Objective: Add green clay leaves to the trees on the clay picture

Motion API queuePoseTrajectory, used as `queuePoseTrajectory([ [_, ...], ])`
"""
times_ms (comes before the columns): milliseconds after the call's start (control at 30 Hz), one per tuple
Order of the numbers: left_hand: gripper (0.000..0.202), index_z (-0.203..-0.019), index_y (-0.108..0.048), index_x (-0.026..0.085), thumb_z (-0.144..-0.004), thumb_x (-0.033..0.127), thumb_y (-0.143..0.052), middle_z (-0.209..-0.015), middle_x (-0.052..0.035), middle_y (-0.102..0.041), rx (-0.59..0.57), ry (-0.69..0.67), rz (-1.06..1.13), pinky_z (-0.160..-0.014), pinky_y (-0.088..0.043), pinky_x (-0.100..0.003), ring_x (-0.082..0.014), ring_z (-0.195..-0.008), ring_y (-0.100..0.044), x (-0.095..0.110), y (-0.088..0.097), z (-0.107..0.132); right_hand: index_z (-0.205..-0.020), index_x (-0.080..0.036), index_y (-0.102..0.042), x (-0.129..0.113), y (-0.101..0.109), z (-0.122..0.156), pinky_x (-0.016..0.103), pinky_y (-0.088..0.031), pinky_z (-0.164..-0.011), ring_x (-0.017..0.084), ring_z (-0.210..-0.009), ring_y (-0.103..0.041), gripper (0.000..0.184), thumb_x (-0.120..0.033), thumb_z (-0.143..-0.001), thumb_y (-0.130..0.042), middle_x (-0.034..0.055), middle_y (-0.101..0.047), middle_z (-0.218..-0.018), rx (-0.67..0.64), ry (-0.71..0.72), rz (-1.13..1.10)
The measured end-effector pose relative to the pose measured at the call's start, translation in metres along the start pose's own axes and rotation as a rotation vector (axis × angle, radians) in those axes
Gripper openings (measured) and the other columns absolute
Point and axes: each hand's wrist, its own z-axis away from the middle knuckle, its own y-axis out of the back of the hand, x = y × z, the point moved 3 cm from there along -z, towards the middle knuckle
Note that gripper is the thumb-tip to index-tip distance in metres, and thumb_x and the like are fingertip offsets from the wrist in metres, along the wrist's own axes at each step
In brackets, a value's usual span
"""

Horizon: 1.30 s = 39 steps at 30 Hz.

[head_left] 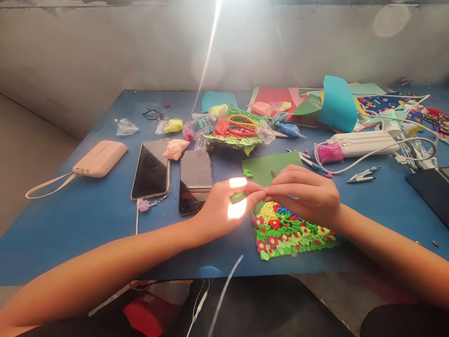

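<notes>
My left hand (pixel 228 206) and my right hand (pixel 303 192) meet fingertip to fingertip just above a green card (pixel 266 169) on the blue table (pixel 87 215). Both hands pinch something tiny between them that I cannot make out. Below the hands, the near part of the card carries a relief of small clay flowers and leaves (pixel 291 231) in red, yellow, pink, blue and green. Two small green clay bits (pixel 248 173) lie at the card's left edge.
Two phones (pixel 151 169) (pixel 195 180) lie left of the hands, and a pink power bank (pixel 100 159) farther left. Clay bags (pixel 238 126), coloured paper (pixel 336 104), a white power bank (pixel 363 142) with cables and small snips (pixel 363 175) crowd the back and right.
</notes>
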Motion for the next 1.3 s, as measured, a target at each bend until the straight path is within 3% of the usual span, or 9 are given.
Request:
queuePoseTrajectory([
  [600, 0.021, -0.076, -0.071, 0.016, -0.085, 0.033, -0.062, -0.072, 0.0001, -0.070, 0.044, 0.155, 0.061, -0.070, -0.050, -0.022, -0.0144, -0.070, -0.063, -0.005, 0.001, -0.002, -0.097, -0.018, -0.065, 0.004, -0.006, 0.007, 0.024, -0.055, -0.063, 0.013, -0.071, -0.064, 0.014, -0.010, -0.085, -0.064, 0.0067, -0.069, -0.080, 0.026, 0.015, 0.070],
  [833, 0.038, -0.077, -0.073, 0.016, -0.082, 0.052, -0.063, -0.069, -0.0013, -0.068, 0.023, 0.162, 0.057, -0.066, -0.051, -0.025, -0.0166, -0.069, -0.062, -0.006, 0.003, -0.004, -0.098, -0.020, -0.067, 0.006, -0.006, 0.009, 0.023, -0.054, -0.061, 0.012, -0.069, -0.064, 0.018, -0.009, -0.087, -0.060, 0.0045, -0.069, -0.080, 0.033, 0.014, 0.051],
  [1067, 0.025, -0.076, -0.071, 0.016, -0.083, 0.038, -0.064, -0.073, -0.0008, -0.071, 0.024, 0.179, 0.065, -0.070, -0.052, -0.025, -0.0165, -0.071, -0.064, -0.006, 0.004, -0.005, -0.096, -0.020, -0.066, 0.004, -0.003, 0.006, 0.024, -0.055, -0.063, 0.013, -0.071, -0.064, 0.012, -0.013, -0.087, -0.062, 0.0051, -0.069, -0.080, 0.006, 0.007, 0.094],
  [1167, 0.028, -0.080, -0.073, 0.016, -0.087, 0.038, -0.057, -0.074, -0.0013, -0.072, 0.014, 0.178, 0.008, -0.068, -0.051, -0.025, -0.0171, -0.072, -0.064, -0.008, 0.006, -0.005, -0.094, -0.020, -0.067, 0.009, -0.003, 0.006, 0.024, -0.054, -0.061, 0.012, -0.069, -0.063, 0.012, -0.012, -0.088, -0.060, 0.0046, -0.068, -0.078, -0.008, 0.007, 0.095],
  [1233, 0.030, -0.086, -0.073, 0.016, -0.092, 0.034, -0.049, -0.077, -0.0020, -0.072, 0.029, 0.118, -0.112, -0.068, -0.051, -0.026, -0.0166, -0.072, -0.064, -0.012, 0.007, -0.006, -0.092, -0.020, -0.067, 0.018, -0.004, 0.008, 0.024, -0.053, -0.062, 0.012, -0.070, -0.063, 0.010, -0.014, -0.088, -0.060, 0.0045, -0.069, -0.079, -0.028, -0.015, 0.089],
  [1300, 0.030, -0.092, -0.072, 0.016, -0.093, 0.026, -0.044, -0.077, -0.0035, -0.070, 0.056, -0.048, -0.352, -0.066, -0.049, -0.026, -0.0163, -0.071, -0.063, -0.015, 0.007, -0.006, -0.089, -0.020, -0.068, 0.028, -0.007, 0.011, 0.024, -0.053, -0.063, 0.013, -0.071, -0.064, 0.010, -0.015, -0.089, -0.059, 0.0044, -0.069, -0.078, -0.069, -0.068, 0.106],
])
